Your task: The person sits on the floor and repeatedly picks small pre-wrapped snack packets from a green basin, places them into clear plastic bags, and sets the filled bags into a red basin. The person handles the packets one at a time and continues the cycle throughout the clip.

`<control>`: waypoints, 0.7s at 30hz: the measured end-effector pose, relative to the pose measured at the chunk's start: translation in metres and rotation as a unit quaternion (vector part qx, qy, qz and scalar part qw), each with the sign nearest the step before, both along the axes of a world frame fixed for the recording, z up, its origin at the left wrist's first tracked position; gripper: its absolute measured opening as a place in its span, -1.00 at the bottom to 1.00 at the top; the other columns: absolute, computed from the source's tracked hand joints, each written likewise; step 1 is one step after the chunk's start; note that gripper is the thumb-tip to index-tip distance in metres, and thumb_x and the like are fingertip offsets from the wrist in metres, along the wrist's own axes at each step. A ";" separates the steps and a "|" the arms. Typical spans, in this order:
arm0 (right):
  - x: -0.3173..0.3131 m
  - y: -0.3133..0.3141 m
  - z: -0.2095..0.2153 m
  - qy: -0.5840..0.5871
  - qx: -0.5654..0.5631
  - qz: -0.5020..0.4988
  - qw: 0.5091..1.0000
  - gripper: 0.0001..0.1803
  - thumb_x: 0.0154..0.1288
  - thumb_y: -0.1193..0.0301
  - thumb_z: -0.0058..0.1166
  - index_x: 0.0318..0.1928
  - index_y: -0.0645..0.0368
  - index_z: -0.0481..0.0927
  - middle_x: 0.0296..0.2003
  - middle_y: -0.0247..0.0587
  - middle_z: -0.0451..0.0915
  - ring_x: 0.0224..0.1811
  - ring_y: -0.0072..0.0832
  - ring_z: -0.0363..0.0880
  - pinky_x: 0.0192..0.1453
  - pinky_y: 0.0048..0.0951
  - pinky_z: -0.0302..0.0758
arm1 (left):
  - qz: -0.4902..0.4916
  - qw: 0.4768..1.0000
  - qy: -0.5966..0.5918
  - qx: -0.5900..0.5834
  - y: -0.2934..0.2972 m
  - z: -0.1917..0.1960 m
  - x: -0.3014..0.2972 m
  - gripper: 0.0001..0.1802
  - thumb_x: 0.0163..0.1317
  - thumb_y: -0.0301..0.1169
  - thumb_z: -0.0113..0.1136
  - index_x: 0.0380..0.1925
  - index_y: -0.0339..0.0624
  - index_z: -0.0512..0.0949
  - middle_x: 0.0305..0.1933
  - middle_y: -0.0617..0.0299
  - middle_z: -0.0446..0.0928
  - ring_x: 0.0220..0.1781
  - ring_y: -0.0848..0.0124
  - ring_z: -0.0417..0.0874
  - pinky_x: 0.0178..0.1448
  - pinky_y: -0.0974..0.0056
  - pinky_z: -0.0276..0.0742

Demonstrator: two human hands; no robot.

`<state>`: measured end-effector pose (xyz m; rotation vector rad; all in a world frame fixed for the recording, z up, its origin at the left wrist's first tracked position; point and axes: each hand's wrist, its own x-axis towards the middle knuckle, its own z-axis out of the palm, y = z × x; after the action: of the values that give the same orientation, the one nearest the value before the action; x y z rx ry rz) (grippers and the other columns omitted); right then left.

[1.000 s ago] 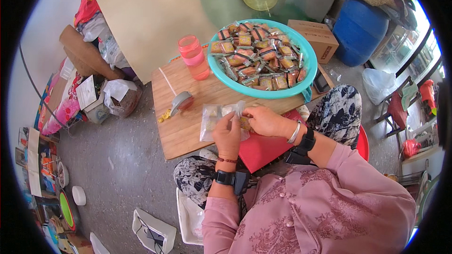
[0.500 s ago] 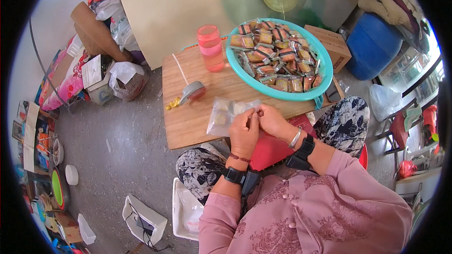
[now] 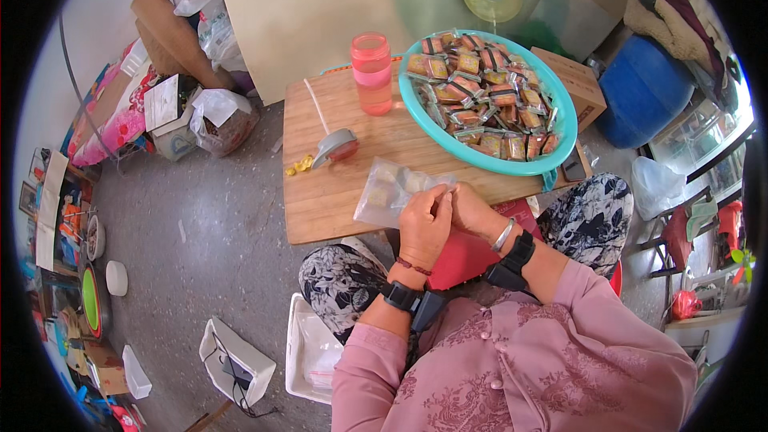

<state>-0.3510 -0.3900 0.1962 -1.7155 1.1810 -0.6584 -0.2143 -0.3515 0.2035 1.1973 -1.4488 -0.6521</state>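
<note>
A clear plastic bag (image 3: 374, 206) with a few pale yellowish pieces inside lies over the near edge of the wooden table. My left hand (image 3: 424, 228) is closed on the bag's right-hand edge. Right beside it, fingertips meeting, my right hand (image 3: 475, 210) pinches the same edge. The fingertips partly hide the grip. Beyond my hands stands a turquoise basin (image 3: 512, 166) heaped with small snacks in clear wrappers (image 3: 488, 96).
On the wooden table (image 3: 320, 212) are a pink bottle (image 3: 372, 84), a grey and red tool with a white stick (image 3: 336, 146), small yellow bits (image 3: 300, 166) and a phone (image 3: 574, 165). White bins (image 3: 304, 396) sit by my knees; a blue barrel (image 3: 644, 92) stands right.
My two hands have drawn slightly closer together along the bag's edge, and the left has turned a little. The whole view has shifted slightly; the bag stays held.
</note>
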 end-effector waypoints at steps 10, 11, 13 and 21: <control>-0.008 0.014 0.015 -0.178 0.179 0.003 0.968 -0.78 0.43 0.56 -0.06 -0.01 0.35 0.58 -0.12 -0.24 0.67 -0.26 -0.50 0.60 -0.16 -0.37 0.59 | -0.025 0.999 -0.013 0.024 0.001 -0.004 0.005 -0.77 0.27 -0.38 0.29 -0.12 -0.24 0.68 -0.26 -0.04 0.66 -0.30 0.12 0.67 -0.18 0.16 0.59; -0.011 0.014 0.017 -0.146 0.172 -0.019 0.974 -0.80 0.43 0.54 -0.05 -0.02 0.33 0.57 -0.15 -0.25 0.67 -0.27 -0.48 0.60 -0.16 -0.36 0.59 | -0.030 0.999 -0.026 0.030 0.001 -0.004 0.007 -0.76 0.28 -0.38 0.28 -0.11 -0.25 0.66 -0.25 -0.05 0.64 -0.29 0.09 0.66 -0.17 0.14 0.59; -0.018 0.015 0.025 -0.139 0.212 -0.062 0.965 -0.82 0.44 0.51 -0.03 -0.04 0.31 0.56 -0.21 -0.27 0.66 -0.29 -0.45 0.61 -0.16 -0.33 0.59 | -0.035 0.997 -0.061 0.042 0.004 -0.004 0.009 -0.75 0.29 -0.37 0.27 -0.09 -0.25 0.65 -0.25 -0.06 0.62 -0.29 0.05 0.65 -0.18 0.11 0.59; -0.018 0.021 0.024 0.125 -0.203 -0.173 0.956 -0.65 0.36 0.32 0.13 0.01 0.32 0.49 -0.32 0.19 0.62 -0.24 0.05 0.64 -0.14 -0.07 0.54 | -0.026 0.996 -0.088 0.006 0.025 -0.007 0.010 -0.79 0.24 -0.44 0.30 -0.13 -0.25 0.65 -0.33 -0.01 0.55 -0.40 0.13 0.59 -0.26 0.17 0.53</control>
<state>-0.3686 -0.3695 0.2199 -1.9920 1.6356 -0.9708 -0.2047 -0.3260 0.1965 1.2552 -1.6302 -0.6031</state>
